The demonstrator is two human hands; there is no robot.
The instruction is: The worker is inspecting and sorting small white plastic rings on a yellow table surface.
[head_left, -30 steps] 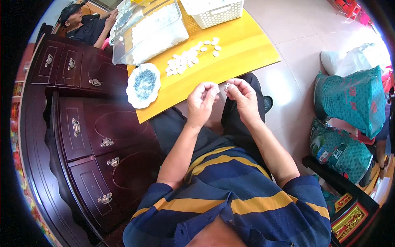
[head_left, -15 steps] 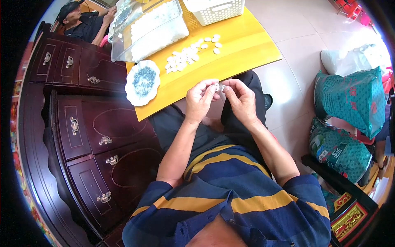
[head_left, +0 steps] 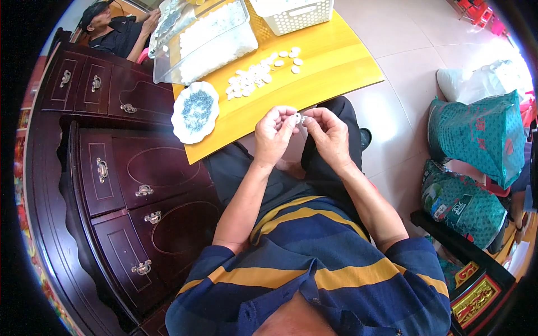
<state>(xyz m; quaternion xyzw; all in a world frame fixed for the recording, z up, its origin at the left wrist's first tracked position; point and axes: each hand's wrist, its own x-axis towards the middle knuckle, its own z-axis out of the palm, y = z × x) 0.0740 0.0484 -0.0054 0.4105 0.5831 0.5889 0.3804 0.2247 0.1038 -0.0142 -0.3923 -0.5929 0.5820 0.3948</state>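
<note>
Over my lap, just off the table's near edge, both hands meet fingertip to fingertip. My left hand (head_left: 270, 136) pinches a small white round piece (head_left: 297, 117) between thumb and forefinger. Right beside it, my right hand (head_left: 328, 138) is closed in a pinch on a tiny whitish piece (head_left: 303, 119), too small to name. Ahead of them, loose white round pieces (head_left: 246, 82) lie scattered on the yellow table (head_left: 330, 67). A white scalloped dish (head_left: 180, 126) at the table's left corner holds many thin dark metallic bits (head_left: 197, 110).
Behind the pieces stand a clear plastic bin (head_left: 162, 70) heaped with white pieces and a white perforated basket (head_left: 302, 19). Dark wooden drawers (head_left: 162, 162) flank my left. Teal sacks (head_left: 473, 137) sit on the floor at right. Another person (head_left: 120, 36) works at far left.
Hardly anything differs: my left hand has shifted very slightly to the right, bringing the two small pieces a little closer together. The things on the table have stayed put.
</note>
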